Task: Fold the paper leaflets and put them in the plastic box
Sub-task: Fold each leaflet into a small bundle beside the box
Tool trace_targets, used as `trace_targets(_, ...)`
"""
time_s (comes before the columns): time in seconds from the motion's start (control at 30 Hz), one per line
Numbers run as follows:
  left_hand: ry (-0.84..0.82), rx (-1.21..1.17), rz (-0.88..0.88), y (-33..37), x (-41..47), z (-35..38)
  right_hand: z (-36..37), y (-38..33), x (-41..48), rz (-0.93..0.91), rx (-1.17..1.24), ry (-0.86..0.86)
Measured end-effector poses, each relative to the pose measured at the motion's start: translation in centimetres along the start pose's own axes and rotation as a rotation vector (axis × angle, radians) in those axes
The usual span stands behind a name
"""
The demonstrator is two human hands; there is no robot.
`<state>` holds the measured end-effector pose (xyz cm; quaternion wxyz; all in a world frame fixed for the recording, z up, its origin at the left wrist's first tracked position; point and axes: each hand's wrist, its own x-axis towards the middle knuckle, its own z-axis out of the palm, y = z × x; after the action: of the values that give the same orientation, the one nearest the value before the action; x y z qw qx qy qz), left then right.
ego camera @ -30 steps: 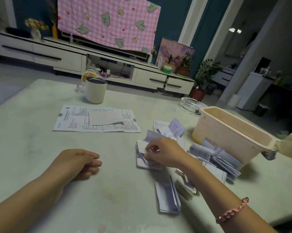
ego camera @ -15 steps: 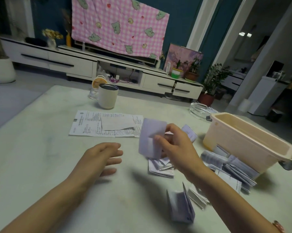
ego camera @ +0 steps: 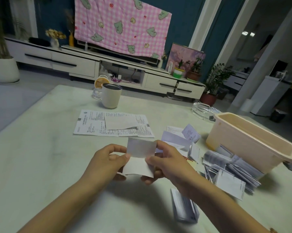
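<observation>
One leaflet [ego camera: 140, 157], left hand [ego camera: 106, 161] newly pinching, right hand [ego camera: 168, 163] still pinching

Single head-worn wide-angle view, forward and down across the table [ego camera: 41, 157], close above both forearms.

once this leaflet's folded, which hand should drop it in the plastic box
Probably the right hand: the plastic box stands to its side, while the left hand would have to cross over. Both hold the leaflet.
</observation>
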<state>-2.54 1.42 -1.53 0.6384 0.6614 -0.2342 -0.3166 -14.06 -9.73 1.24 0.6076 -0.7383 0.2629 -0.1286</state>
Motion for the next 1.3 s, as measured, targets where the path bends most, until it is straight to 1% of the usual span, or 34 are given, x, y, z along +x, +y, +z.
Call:
trace_targets(0.07,-0.011,-0.01,-0.012,0.0,0.0,0.2,-0.2,-0.3,-0.1,-0.021,-0.017,-0.013)
trace_targets(0.13,-0.021,-0.073,-0.075,0.1,0.0,0.4,-0.5,-0.3,0.0,-0.031,-0.07,-0.003)
trace_targets(0.23,-0.08,-0.167,-0.163,0.2,-0.2,0.6,-0.5,-0.1,0.1,-0.077,-0.155,0.02)
trace_targets(0.33,-0.091,-0.046,-0.088,-0.2,-0.4,0.7,-0.2,0.0,0.0,-0.126,-0.243,0.01)
trace_targets(0.4,-0.046,0.041,-0.014,-0.6,-0.2,0.6,-0.2,0.0,0.0,-0.088,-0.223,-0.037)
trace_targets(0.5,-0.038,0.094,0.03,-0.8,0.1,0.6,-0.4,-0.3,-0.2,-0.032,-0.138,-0.085)
trace_targets(0.57,-0.05,0.108,0.048,-0.8,0.0,0.8,-0.8,-0.4,-0.2,-0.044,-0.184,-0.078)
trace_targets(0.6,-0.052,0.111,0.051,-0.8,-0.1,1.0,-1.1,-0.4,-0.2,-0.067,-0.232,-0.061)
trace_targets(0.67,-0.049,0.105,0.038,-0.7,-0.1,1.2,-1.9,-0.6,-0.1,-0.121,-0.282,0.031)
trace_targets(0.8,-0.013,0.051,-0.03,-0.9,0.2,0.8,-4.5,-1.7,1.3,-0.194,-0.1,0.343)
trace_targets(0.83,0.004,0.037,-0.05,-0.9,0.3,0.6,-5.3,-1.8,1.9,-0.196,-0.09,0.405)
trace_targets(0.87,0.021,0.021,-0.071,-0.9,0.5,0.5,-6.1,-1.7,2.6,-0.179,-0.122,0.444)
trace_targets(0.93,0.046,0.004,-0.106,-0.8,0.6,0.4,-7.1,-0.6,3.7,-0.078,-0.284,0.441)
trace_targets(1.0,0.056,0.006,-0.126,-0.8,0.7,0.3,-7.3,1.5,4.5,0.05,-0.521,0.361)
trace_targets(1.07,0.051,0.016,-0.142,-0.9,0.6,0.4,-7.2,3.2,4.9,0.125,-0.702,0.285)
trace_targets(1.1,0.046,0.022,-0.148,-0.9,0.6,0.4,-7.2,3.6,5.1,0.129,-0.771,0.278)
trace_targets(1.2,0.043,0.037,-0.167,-0.9,0.7,0.5,-7.2,3.7,5.9,0.032,-1.022,0.359)
trace_targets(1.23,0.044,0.041,-0.173,-1.0,0.6,0.5,-7.0,3.6,6.1,0.02,-1.067,0.355)
trace_targets(1.3,0.04,0.046,-0.179,-0.8,0.6,0.5,-6.7,3.0,6.1,0.081,-1.008,0.26)
